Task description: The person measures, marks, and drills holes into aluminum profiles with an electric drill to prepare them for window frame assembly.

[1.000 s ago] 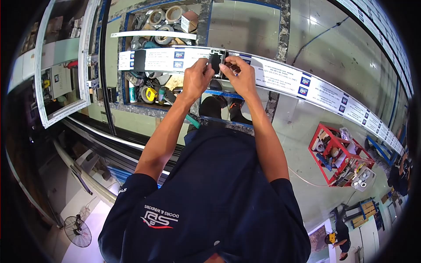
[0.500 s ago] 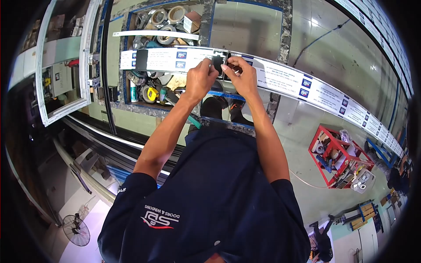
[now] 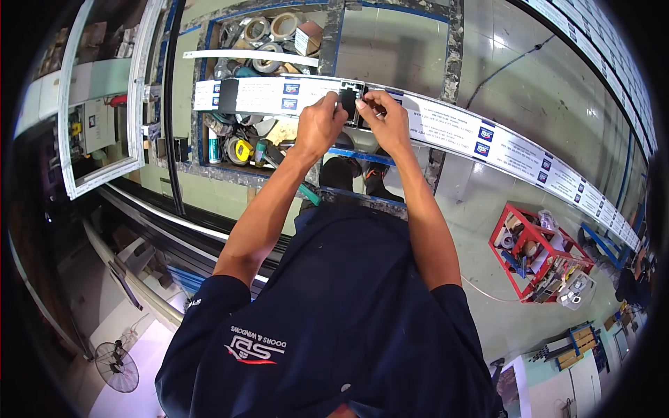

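Head view: the left hand [image 3: 320,127] curls its fingers at a dark end section [image 3: 350,104] lying between the two hands, while the right hand [image 3: 387,122] bends thumb and fingers toward each other at its other edge; what either pinches I cannot tell. Left of the left hand runs a film-covered profile [image 3: 265,94], with a yellow tape measure [image 3: 242,150] nearer the body, and another labelled length [image 3: 446,124] stretches off right of the right hand. Farther out, rightward and bodyward of that hand, stands a red cart [image 3: 500,224].

Left hand [image 3: 321,128]: curled fingertips partly hidden. White frame [image 3: 136,89]: top cut off at edge. Wrapped bar [image 3: 516,151]: far end's print too small to be read.
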`<state>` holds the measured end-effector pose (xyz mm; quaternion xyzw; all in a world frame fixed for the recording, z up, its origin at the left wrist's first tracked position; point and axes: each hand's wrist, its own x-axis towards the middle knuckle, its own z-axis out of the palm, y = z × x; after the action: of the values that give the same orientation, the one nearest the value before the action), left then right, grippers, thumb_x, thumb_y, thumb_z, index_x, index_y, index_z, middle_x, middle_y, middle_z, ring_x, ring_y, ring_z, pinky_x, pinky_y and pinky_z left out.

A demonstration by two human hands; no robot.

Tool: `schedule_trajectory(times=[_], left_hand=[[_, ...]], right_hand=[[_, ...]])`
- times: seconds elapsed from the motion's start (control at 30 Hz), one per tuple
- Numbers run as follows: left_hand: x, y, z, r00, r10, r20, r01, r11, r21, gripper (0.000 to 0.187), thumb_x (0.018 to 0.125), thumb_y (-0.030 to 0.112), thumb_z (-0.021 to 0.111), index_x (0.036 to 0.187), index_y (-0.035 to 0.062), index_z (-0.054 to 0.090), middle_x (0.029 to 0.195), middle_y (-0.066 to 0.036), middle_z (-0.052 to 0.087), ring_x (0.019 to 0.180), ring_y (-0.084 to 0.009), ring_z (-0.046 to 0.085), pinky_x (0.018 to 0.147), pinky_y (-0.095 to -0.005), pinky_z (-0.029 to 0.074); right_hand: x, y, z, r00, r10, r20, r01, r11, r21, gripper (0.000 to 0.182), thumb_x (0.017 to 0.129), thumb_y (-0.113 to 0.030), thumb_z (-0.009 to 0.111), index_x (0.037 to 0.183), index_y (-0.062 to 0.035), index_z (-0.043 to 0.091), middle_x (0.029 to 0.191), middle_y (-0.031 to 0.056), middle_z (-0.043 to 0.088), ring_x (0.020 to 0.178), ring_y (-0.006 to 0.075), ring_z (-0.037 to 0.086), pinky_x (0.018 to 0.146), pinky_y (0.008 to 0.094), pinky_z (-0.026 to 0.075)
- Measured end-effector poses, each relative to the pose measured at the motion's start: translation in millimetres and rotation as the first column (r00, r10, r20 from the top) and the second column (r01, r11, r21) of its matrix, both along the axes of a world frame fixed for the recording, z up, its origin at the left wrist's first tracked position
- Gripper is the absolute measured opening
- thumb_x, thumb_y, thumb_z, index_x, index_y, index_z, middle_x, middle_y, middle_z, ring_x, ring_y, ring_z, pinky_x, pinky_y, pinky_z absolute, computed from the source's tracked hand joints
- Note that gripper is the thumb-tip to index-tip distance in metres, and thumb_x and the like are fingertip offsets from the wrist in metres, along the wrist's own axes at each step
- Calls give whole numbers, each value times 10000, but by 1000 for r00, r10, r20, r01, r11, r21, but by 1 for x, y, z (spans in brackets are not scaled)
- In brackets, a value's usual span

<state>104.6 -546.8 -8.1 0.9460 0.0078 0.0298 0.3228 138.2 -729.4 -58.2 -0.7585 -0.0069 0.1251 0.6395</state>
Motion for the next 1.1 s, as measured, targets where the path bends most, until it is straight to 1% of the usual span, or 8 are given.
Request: schedule_trajectory(times=[0.27, 0.37, 0.47, 0.7, 0.8, 0.93, 1.03, 1.1], left_hand=[[-1, -8, 18, 994, 87, -66, -80, 993, 90, 270, 1030, 188, 710, 1223, 0, 704, 704, -186, 660, 600, -365, 666, 596, -454, 518], [1, -7, 13, 995, 56, -86, -51, 997, 54, 392, 1024, 181, 688, 1377, 13, 664, 728, -215, 685, 640, -403, 696, 623, -484, 537], [3, -9, 14, 993, 1, -117, 15, 991, 136, 452, 989, 111, 655, 1410, -45, 601, 913, -289, 753, 773, -463, 745, 682, -540, 578], [4, -10, 5, 999, -16, -52, 22, 991, 129, 514, 949, 97, 658, 1437, -56, 610, 865, -282, 737, 737, -441, 743, 655, -518, 571], [-2, -11, -7, 997, -1, 76, -9, 990, 140, 514, 946, 93, 667, 1435, -59, 623, 819, -271, 727, 692, -409, 742, 637, -486, 574], [4, -6, -9, 1000, 25, 9, -26, 993, 111, 487, 966, 88, 673, 1440, -22, 650, 734, -256, 699, 629, -384, 728, 619, -462, 567], [4, -6, -1, 997, 10, -80, -1, 994, 111, 520, 945, 76, 685, 1442, -64, 618, 916, -276, 756, 779, -431, 764, 698, -481, 611], [3, -6, -3, 997, 28, -78, -18, 993, 118, 520, 948, 74, 687, 1445, -60, 616, 909, -265, 759, 779, -422, 768, 696, -478, 611]], right_hand=[[0, 0, -5, 999, -40, 10, 40, 999, -30, 408, 979, -404, 819, 1087, -14, 770, 815, 73, 731, 747, 183, 670, 722, 351, 539], [1, 3, 2, 999, -43, 2, 43, 995, -86, 453, 975, -462, 810, 1084, -23, 777, 804, 79, 741, 739, 204, 692, 714, 364, 545], [3, 6, 8, 999, -43, -29, 37, 981, -189, 525, 958, -547, 798, 1064, -33, 785, 791, 78, 754, 717, 229, 715, 688, 382, 549], [4, 5, 11, 999, -43, -19, 39, 985, -171, 535, 959, -551, 792, 1033, -21, 792, 695, 68, 724, 642, 233, 699, 644, 380, 530], [3, 3, 19, 996, -39, -75, 27, 989, -146, 485, 965, -493, 812, 1027, -12, 795, 733, 69, 724, 667, 198, 658, 662, 361, 524], [4, 5, 21, 998, -36, -54, 24, 976, -215, 480, 980, -488, 802, 1031, -11, 793, 758, 83, 735, 695, 220, 674, 682, 373, 534], [2, 4, 20, 998, -25, -55, 12, 973, -230, 490, 986, -495, 790, 1051, -10, 793, 781, 102, 752, 718, 252, 705, 696, 388, 544], [3, 3, 19, 999, -10, -52, -2, 975, -221, 489, 985, -490, 791, 1069, -8, 793, 802, 114, 764, 738, 264, 722, 709, 390, 550]])
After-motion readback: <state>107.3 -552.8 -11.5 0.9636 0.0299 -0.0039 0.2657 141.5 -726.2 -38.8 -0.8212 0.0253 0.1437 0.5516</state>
